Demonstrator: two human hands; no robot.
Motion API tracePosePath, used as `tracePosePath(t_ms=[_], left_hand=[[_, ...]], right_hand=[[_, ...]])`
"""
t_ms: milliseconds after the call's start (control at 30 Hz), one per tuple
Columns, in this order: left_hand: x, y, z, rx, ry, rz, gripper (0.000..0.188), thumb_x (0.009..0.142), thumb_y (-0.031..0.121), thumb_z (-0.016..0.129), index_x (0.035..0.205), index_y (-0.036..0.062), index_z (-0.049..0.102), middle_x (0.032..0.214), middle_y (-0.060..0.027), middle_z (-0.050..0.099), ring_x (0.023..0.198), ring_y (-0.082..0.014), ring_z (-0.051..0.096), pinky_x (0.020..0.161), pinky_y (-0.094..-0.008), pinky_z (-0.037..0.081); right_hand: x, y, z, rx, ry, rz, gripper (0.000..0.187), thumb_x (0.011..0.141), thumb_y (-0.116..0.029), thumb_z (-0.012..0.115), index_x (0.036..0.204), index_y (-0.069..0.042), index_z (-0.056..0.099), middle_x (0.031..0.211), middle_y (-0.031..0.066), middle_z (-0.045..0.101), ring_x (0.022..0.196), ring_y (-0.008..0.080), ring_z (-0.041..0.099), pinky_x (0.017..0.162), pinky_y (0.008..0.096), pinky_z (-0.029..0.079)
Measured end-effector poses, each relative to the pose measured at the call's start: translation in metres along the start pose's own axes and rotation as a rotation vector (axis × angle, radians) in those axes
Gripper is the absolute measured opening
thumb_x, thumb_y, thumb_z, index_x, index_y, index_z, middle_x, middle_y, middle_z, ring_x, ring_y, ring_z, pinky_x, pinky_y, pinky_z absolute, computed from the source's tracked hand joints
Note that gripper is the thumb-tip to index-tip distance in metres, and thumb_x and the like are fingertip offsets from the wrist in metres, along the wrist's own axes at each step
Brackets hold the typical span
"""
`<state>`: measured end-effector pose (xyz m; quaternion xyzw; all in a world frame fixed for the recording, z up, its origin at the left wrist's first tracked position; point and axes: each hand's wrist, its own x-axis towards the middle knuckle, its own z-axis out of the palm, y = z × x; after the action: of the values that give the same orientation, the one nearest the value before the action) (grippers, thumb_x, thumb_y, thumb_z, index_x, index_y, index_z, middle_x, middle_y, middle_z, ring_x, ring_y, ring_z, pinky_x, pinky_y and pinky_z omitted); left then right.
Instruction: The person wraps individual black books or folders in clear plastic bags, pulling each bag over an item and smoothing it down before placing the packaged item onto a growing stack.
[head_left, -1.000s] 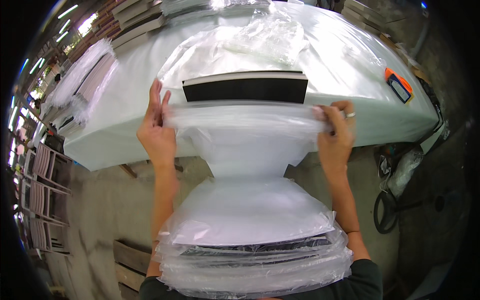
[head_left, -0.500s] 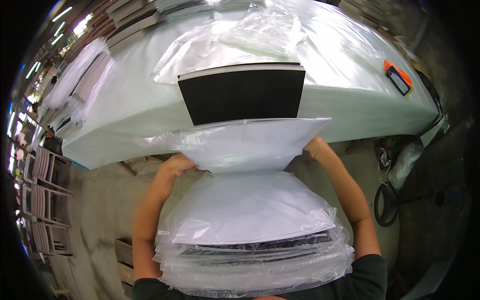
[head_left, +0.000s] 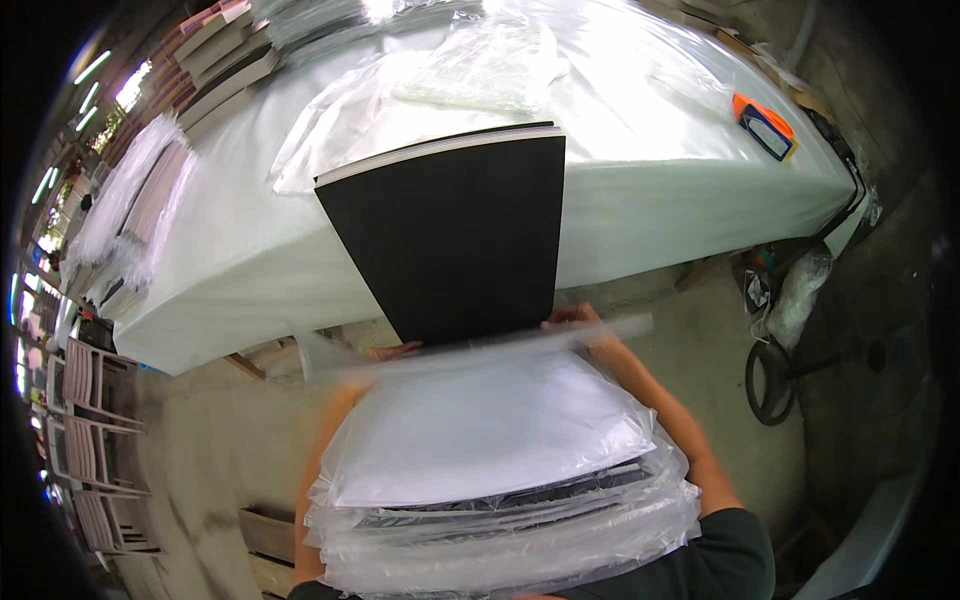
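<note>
Two hands | head view: left hand [head_left: 392,351] and right hand [head_left: 578,318] each grip closed on a blurred clear plastic sleeve [head_left: 480,345], just below the black board [head_left: 455,240] overhanging the counter [head_left: 640,190] | advice: keep both edges level (film snags easily) | versus half a second ago: more board bared, sleeve lower, above the bagged stack [head_left: 500,480].

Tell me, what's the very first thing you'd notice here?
A big flat black board juts over the near edge of the long white-covered table. Below it, both hands grip a blurred clear plastic bag above a stack of plastic-wrapped boards. An orange tool lies far right.
</note>
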<state>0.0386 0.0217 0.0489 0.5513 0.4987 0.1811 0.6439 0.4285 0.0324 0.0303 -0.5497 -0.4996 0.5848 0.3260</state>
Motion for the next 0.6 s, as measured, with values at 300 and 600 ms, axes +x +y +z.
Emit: tracePosePath(t_ms=[300, 600], left_hand=[[-0.054, 0.112, -0.035, 0.068, 0.451, 0.306, 0.038, 0.084, 0.011, 0.061, 0.12, 0.0002, 0.055, 0.119, -0.0109, 0.058, 0.109, -0.0193, 0.056, 0.091, -0.0306, 0.043], [0.002, 0.339, -0.041, 0.729, 0.333, 0.896, 0.081, 0.079, 0.039, 0.066, 0.14, 0.0043, 0.025, 0.142, -0.0168, 0.031, 0.135, -0.0275, 0.024, 0.109, -0.0395, 0.02]], right_hand=[[-0.033, -0.149, -0.076, -0.167, 0.186, -0.291, 0.01, 0.075, -0.011, 0.064, 0.079, -0.002, 0.064, 0.068, 0.0048, 0.062, 0.061, 0.0123, 0.057, 0.055, 0.0266, 0.045], [0.085, -0.331, 0.005, -1.003, 0.011, -1.136, 0.03, 0.069, -0.005, 0.067, 0.099, -0.009, 0.064, 0.105, 0.0118, 0.06, 0.1, 0.023, 0.055, 0.087, 0.0392, 0.044]])
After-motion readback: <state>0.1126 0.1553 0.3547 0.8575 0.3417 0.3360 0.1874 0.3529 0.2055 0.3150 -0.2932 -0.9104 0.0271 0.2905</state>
